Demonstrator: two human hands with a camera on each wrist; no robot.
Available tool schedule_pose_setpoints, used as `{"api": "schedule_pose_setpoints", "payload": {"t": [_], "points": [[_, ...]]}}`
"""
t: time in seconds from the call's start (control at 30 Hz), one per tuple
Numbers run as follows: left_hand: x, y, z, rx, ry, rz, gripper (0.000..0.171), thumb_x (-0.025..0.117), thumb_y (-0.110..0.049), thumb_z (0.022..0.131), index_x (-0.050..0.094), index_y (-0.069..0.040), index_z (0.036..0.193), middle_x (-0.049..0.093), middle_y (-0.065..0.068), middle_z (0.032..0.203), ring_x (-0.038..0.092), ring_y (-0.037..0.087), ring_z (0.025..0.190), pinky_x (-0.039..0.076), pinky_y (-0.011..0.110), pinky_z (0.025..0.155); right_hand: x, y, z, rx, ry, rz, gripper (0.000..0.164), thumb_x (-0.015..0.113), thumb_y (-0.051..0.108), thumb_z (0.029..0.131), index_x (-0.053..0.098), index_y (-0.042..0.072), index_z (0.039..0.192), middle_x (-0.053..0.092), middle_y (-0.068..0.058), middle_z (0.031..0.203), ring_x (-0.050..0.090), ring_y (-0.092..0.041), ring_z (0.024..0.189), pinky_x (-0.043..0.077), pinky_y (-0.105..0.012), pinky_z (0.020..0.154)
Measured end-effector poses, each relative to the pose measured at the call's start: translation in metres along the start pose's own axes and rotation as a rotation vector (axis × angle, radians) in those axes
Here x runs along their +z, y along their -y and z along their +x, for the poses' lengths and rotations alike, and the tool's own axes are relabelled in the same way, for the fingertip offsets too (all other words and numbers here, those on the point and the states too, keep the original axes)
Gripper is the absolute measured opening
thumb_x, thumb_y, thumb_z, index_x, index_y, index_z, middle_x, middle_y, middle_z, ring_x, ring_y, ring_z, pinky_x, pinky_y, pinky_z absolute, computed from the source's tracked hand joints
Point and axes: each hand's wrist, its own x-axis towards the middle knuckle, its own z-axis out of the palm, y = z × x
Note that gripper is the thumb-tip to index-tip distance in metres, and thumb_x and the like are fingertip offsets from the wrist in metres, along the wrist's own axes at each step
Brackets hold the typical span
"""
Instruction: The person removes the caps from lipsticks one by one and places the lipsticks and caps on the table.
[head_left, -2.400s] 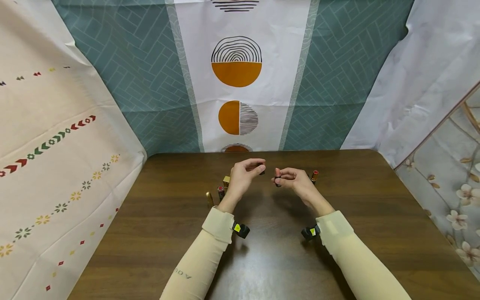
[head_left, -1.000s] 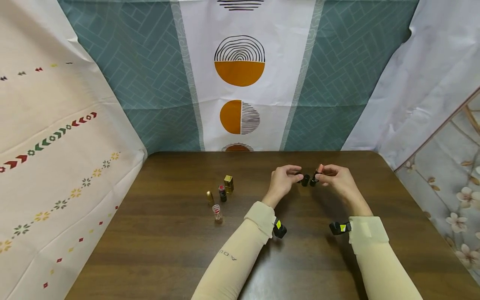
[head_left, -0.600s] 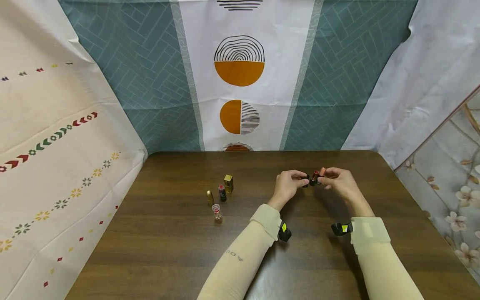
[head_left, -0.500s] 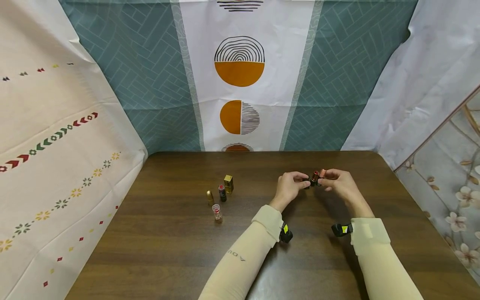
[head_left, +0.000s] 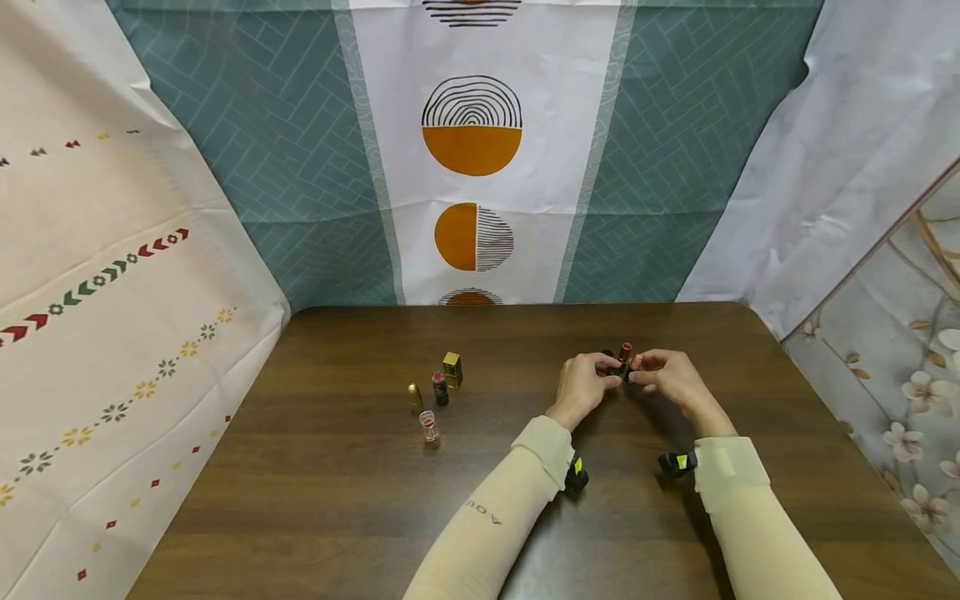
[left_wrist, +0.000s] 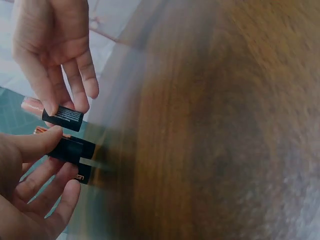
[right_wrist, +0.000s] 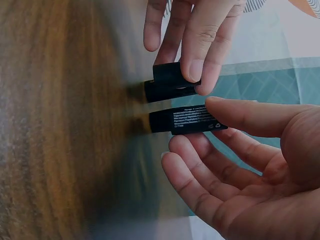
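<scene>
At the table's far right, my right hand (head_left: 670, 377) pinches a lipstick (left_wrist: 62, 117) between thumb and fingers. Its tip is pinkish, and white print covers part of its black base. Facing it, my left hand (head_left: 585, 385) pinches a black lipstick cap (right_wrist: 167, 74) by its sides. Between the hands stands another lipstick (head_left: 626, 352) with a copper-red top, its lower part largely behind fingers. In the left wrist view a black piece with a gold mark (left_wrist: 82, 175) shows by my left fingertips. The two hands are close together, low over the table.
Left of centre on the brown table (head_left: 330, 467) stand a gold square lipstick tube (head_left: 452, 370), a dark tube with a red top (head_left: 440, 389), a gold rounded tube (head_left: 416, 397) and a clear tube with red inside (head_left: 429, 426). Patterned cloths (head_left: 300, 167) hang behind.
Both hands have moved right from mid-table with the cap and the pink lipstick, down beside the standing lipstick. Lately they have drawn closer together. The tubes at left have stayed put.
</scene>
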Motion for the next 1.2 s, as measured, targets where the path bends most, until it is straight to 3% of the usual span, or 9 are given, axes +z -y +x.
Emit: {"api": "schedule_pose_setpoints", "payload": {"t": [0.4, 0.6, 0.83, 1.07, 1.2], "points": [[0.006, 0.006, -0.002, 0.014, 0.007, 0.087, 0.020, 0.086, -0.021, 0.087, 0.083, -0.023, 0.106, 0.079, -0.012, 0.100, 0.068, 0.003, 0.084, 0.051, 0.019, 0.075, 0.013, -0.007, 0.005, 0.040, 0.013, -0.034, 0.024, 0.073, 0.002, 0.094, 0.067, -0.011, 0.112, 0.071, -0.019, 0.106, 0.065, -0.019, 0.090, 0.058, -0.031, 0.074], [0.007, 0.007, -0.002, 0.006, 0.012, 0.087, 0.018, 0.086, -0.019, 0.088, 0.082, -0.023, 0.105, 0.079, -0.013, 0.101, 0.070, 0.007, 0.095, 0.053, 0.022, 0.081, 0.015, -0.007, 0.004, 0.038, 0.019, -0.054, 0.025, 0.073, 0.001, 0.094, 0.066, -0.011, 0.115, 0.069, -0.023, 0.110, 0.066, -0.024, 0.093, 0.058, -0.031, 0.075], [0.005, 0.006, -0.003, 0.022, 0.029, 0.057, 0.023, 0.087, -0.016, 0.085, 0.082, -0.023, 0.106, 0.079, -0.010, 0.103, 0.070, 0.007, 0.094, 0.054, 0.023, 0.084, 0.011, -0.007, 0.002, 0.033, 0.022, -0.030, 0.030, 0.073, -0.002, 0.092, 0.064, -0.013, 0.118, 0.071, -0.021, 0.107, 0.066, -0.022, 0.092, 0.058, -0.031, 0.074], [-0.006, 0.003, -0.003, 0.048, 0.037, -0.013, 0.021, 0.084, -0.015, 0.089, 0.082, -0.020, 0.109, 0.077, -0.005, 0.101, 0.066, 0.004, 0.085, 0.052, 0.021, 0.076, -0.007, 0.002, -0.003, 0.009, 0.057, -0.033, 0.043, 0.070, 0.002, 0.096, 0.056, -0.011, 0.134, 0.064, -0.029, 0.119, 0.065, -0.023, 0.095, 0.057, -0.038, 0.075], [-0.019, 0.002, -0.002, 0.070, 0.052, -0.055, 0.016, 0.077, -0.020, 0.097, 0.080, -0.018, 0.113, 0.076, -0.005, 0.105, 0.068, 0.005, 0.091, 0.053, 0.023, 0.079, -0.017, 0.014, -0.006, -0.019, 0.041, -0.042, 0.048, 0.068, 0.011, 0.101, 0.052, -0.009, 0.141, 0.058, -0.030, 0.129, 0.061, -0.021, 0.100, 0.058, -0.039, 0.080]]}}
